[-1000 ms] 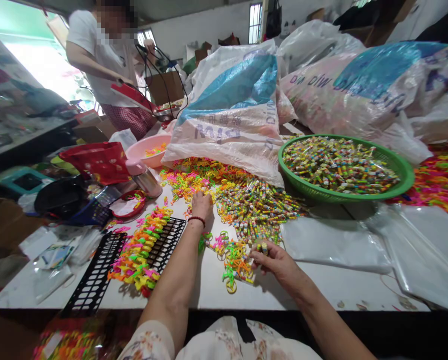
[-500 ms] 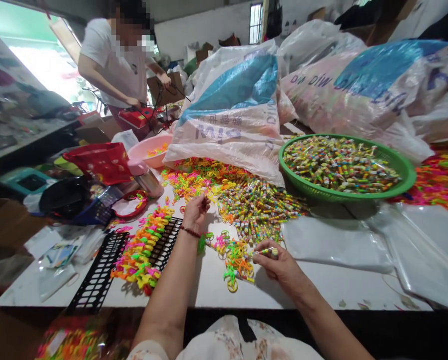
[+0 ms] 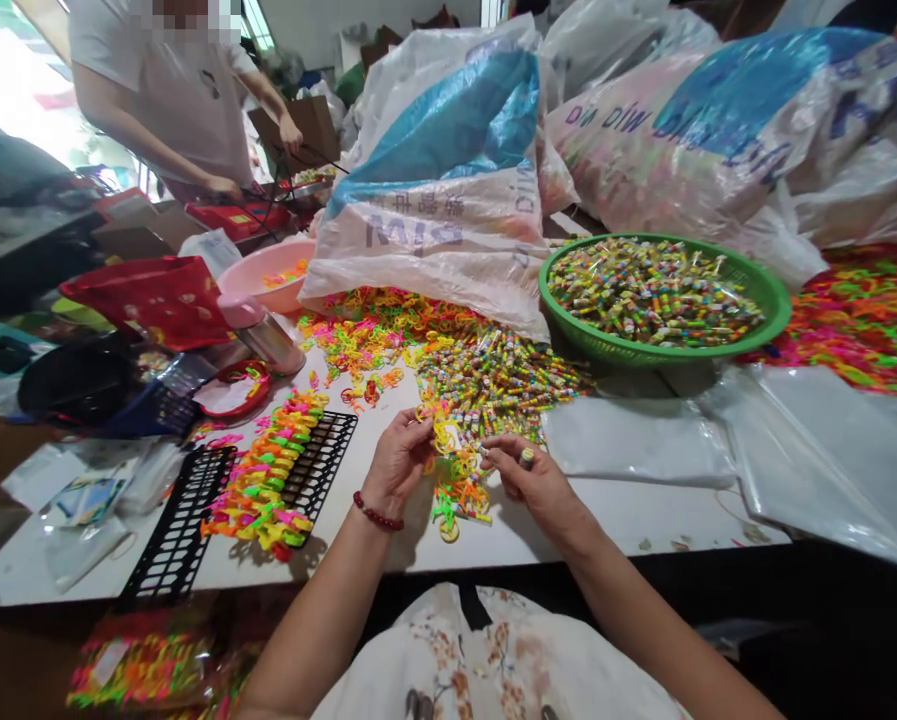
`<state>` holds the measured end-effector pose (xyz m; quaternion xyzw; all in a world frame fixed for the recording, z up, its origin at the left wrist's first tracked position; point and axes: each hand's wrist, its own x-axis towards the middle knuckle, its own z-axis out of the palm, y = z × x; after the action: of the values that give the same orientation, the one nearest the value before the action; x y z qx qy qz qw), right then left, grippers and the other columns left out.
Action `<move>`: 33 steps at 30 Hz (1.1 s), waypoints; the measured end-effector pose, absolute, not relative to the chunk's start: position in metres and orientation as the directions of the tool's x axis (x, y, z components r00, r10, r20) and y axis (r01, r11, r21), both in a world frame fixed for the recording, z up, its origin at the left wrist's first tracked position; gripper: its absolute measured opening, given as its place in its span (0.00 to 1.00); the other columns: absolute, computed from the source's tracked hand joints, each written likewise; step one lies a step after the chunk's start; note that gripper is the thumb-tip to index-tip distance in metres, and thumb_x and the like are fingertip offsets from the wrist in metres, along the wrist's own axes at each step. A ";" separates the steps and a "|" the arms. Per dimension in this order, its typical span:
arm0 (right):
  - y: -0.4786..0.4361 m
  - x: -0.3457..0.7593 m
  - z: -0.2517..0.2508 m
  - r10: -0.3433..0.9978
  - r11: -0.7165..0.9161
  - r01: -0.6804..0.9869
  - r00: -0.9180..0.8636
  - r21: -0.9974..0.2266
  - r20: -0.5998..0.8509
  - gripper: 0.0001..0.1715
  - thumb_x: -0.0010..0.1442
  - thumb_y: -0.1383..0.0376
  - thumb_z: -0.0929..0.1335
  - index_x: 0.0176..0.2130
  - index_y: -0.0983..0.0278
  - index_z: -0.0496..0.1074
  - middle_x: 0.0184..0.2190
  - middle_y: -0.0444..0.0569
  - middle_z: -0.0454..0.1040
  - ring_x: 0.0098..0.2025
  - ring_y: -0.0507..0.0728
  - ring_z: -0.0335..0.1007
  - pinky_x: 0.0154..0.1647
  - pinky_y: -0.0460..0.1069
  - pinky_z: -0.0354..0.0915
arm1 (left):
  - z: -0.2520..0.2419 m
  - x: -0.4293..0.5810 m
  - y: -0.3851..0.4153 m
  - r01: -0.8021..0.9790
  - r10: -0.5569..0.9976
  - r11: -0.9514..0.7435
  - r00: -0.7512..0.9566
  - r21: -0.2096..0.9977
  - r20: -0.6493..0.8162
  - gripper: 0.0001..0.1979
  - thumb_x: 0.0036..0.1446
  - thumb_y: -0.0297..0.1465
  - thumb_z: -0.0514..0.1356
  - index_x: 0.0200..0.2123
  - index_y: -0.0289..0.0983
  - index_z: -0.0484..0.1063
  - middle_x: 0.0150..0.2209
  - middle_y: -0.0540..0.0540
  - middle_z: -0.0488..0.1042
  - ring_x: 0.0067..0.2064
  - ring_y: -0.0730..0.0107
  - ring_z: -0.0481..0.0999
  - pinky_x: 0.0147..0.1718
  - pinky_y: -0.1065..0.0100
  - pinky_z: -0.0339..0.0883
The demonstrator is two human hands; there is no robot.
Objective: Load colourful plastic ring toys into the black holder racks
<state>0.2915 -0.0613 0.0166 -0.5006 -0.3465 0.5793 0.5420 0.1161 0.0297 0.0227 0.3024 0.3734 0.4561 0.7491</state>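
My left hand [image 3: 401, 458], with a red bead bracelet at the wrist, pinches a small yellow-orange plastic piece [image 3: 442, 425] in its fingertips. Close to its right, my right hand [image 3: 527, 475] is closed on a small candy tube [image 3: 527, 458] whose pale end shows between the fingers. Below and between both hands lies a small heap of yellow, orange and green plastic pieces [image 3: 459, 490]. Just beyond them spreads a pile of striped candy tubes [image 3: 493, 375], with loose bright plastic pieces [image 3: 365, 340] to its left.
On the left stands a row of colourful assembled pieces [image 3: 268, 470] on a black plastic grid [image 3: 332, 450]. A green basket [image 3: 778, 320] full of tubes stands at the right, near clear plastic bags [image 3: 635, 440]. Large sacks [image 3: 425, 200] line the back, where another person [image 3: 170, 100] works.
My left hand has come back from the loose pieces toward my right hand and now holds a yellow-orange piece. The view has shifted, and the hands are closer together.
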 end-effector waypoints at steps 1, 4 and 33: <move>-0.060 0.290 0.015 0.976 -0.156 -0.232 0.116 -0.960 -0.186 0.25 0.53 0.47 0.73 0.42 0.62 0.74 0.27 0.43 0.74 0.18 0.45 0.49 0.17 0.44 0.49 | 0.022 0.119 0.024 -0.453 0.906 0.404 0.318 0.794 -0.280 0.23 0.40 0.31 0.73 0.39 0.37 0.67 0.31 0.52 0.74 0.29 0.77 0.73 0.30 0.73 0.67; -0.059 0.284 0.011 0.984 0.001 0.048 0.179 -0.999 0.009 0.18 0.57 0.51 0.72 0.40 0.62 0.76 0.31 0.45 0.75 0.27 0.50 0.65 0.26 0.45 0.62 | 0.015 0.131 0.007 -0.436 0.904 0.399 0.335 0.807 -0.266 0.25 0.41 0.30 0.73 0.42 0.38 0.67 0.32 0.52 0.75 0.30 0.77 0.74 0.31 0.74 0.68; -0.053 0.271 0.008 0.986 -0.040 0.058 0.161 -0.998 -0.031 0.20 0.58 0.51 0.70 0.40 0.64 0.79 0.35 0.49 0.78 0.37 0.55 0.72 0.36 0.47 0.68 | 0.008 0.131 -0.012 -0.180 0.954 0.287 0.138 0.941 -0.265 0.20 0.58 0.51 0.59 0.35 0.39 0.66 0.24 0.52 0.67 0.25 0.73 0.67 0.25 0.71 0.62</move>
<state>0.2710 -0.0531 0.0083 -0.5624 -0.4642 0.4516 0.5141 0.1312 -0.0117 0.0082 0.3999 0.4843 0.4433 0.6395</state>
